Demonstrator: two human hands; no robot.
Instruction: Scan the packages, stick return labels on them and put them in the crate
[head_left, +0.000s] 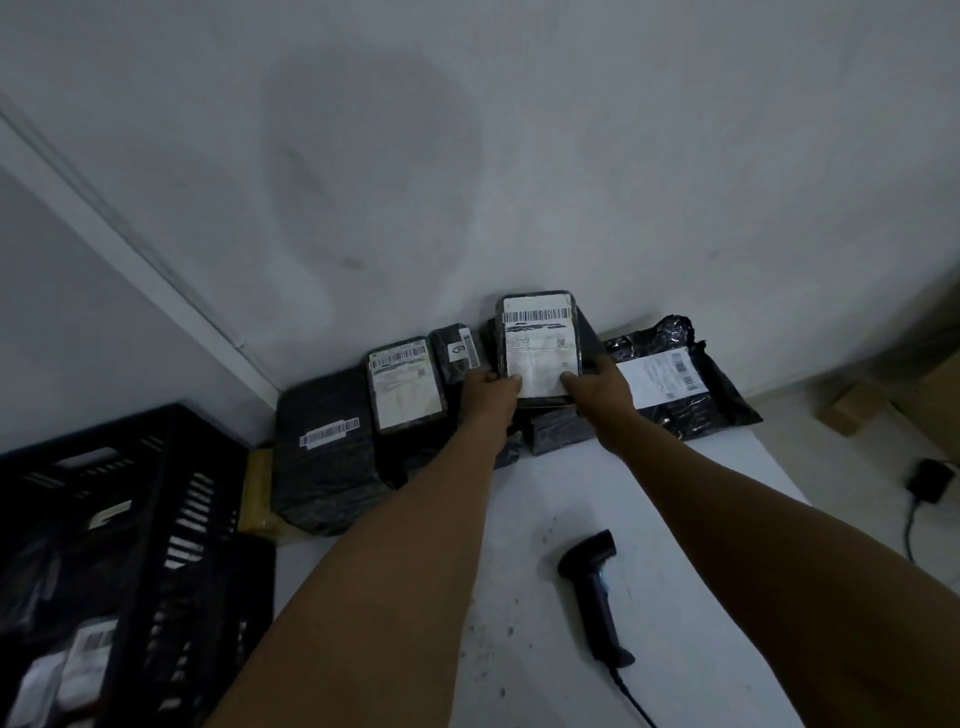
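Note:
A small black package with a white shipping label (538, 338) is held up against the back wall, above the pile. My left hand (488, 389) grips its lower left corner and my right hand (597, 387) grips its lower right corner. Beside it lie other black packages: a labelled one (405, 384), a large wrapped one (327, 447) and a crinkled bag with a white label (670, 374). A black barcode scanner (595, 592) lies on the white table (519, 597), near my right forearm. The black crate (171, 519) stands at the left with labelled packages inside.
A yellowish-brown item (258, 493) is wedged between the crate and the large package. A cable runs from the scanner off the bottom edge. On the floor to the right sit a black adapter (930, 480) and cardboard boxes (852, 410).

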